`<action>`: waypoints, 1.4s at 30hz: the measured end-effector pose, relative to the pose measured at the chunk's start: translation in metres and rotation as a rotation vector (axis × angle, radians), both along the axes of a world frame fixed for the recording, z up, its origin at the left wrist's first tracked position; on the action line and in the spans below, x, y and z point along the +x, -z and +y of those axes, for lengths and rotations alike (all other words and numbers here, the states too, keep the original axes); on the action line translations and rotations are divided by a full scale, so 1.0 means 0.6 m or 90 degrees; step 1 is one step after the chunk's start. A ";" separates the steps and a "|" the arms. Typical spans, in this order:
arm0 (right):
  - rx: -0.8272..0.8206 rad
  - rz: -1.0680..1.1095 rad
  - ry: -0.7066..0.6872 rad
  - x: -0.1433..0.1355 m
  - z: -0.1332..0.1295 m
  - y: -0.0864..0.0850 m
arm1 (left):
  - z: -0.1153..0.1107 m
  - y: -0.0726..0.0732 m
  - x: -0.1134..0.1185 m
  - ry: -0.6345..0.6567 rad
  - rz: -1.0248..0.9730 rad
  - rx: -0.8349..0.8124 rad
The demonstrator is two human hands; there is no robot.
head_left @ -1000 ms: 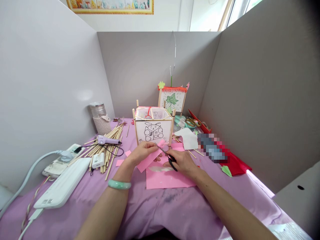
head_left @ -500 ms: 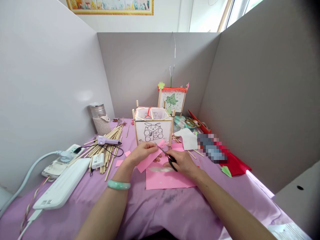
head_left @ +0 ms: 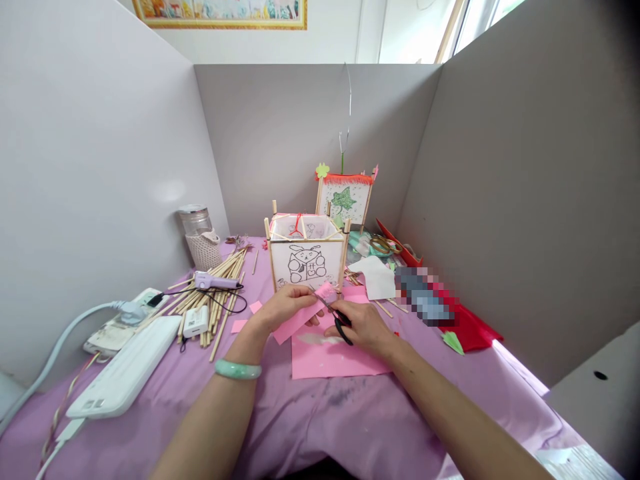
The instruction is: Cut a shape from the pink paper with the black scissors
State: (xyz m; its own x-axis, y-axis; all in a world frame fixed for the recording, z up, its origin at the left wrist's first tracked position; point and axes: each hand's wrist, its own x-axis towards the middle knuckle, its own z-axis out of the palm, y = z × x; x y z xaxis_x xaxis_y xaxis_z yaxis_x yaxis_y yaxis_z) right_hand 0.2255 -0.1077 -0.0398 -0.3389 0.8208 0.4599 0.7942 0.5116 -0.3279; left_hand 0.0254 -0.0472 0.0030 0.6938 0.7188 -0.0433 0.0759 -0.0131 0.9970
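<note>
A strip of pink paper (head_left: 294,323) is pinched in my left hand (head_left: 290,307), slanting down to the left. My right hand (head_left: 367,325) grips black-handled scissors (head_left: 342,324), their blades at the upper edge of the strip by my left fingertips. Beneath both hands lies a larger pink sheet (head_left: 340,363) on the cloth. Just behind stands a stick-framed paper lantern (head_left: 307,263) with an animal drawn on its front and a red tie on top. My fingers hide part of the strip and the blade tips.
Wooden sticks (head_left: 217,300), a lilac glue gun (head_left: 216,281) and a white power bank (head_left: 125,367) lie left. A second lantern (head_left: 345,200) stands behind. White paper (head_left: 375,277) and red cloth (head_left: 473,330) are at right. Grey partitions (head_left: 310,120) enclose the purple-covered table.
The scissor handles have shifted slightly, and the blades sit a little differently against the pink strip. My left hand stays nearly in place.
</note>
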 end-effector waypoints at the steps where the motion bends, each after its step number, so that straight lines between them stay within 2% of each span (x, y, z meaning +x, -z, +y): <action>1: -0.003 -0.003 0.000 -0.001 -0.001 -0.001 | 0.000 0.000 0.000 0.004 0.001 -0.001; 13: -0.018 -0.001 0.001 0.001 0.002 0.001 | 0.000 0.000 0.001 0.001 0.005 -0.004; 24: 0.001 0.005 -0.011 0.003 -0.003 -0.003 | 0.009 0.002 -0.001 -0.074 -0.062 0.011; 42: 0.017 0.011 -0.002 0.001 0.001 0.002 | 0.008 0.006 -0.001 -0.056 -0.042 0.015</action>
State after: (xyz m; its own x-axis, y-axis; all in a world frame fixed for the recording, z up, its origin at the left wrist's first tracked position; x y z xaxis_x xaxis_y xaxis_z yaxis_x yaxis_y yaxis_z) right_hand 0.2259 -0.1073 -0.0410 -0.3337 0.8070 0.4873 0.7867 0.5232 -0.3276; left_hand 0.0248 -0.0423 -0.0007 0.6284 0.7777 0.0175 0.0117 -0.0320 0.9994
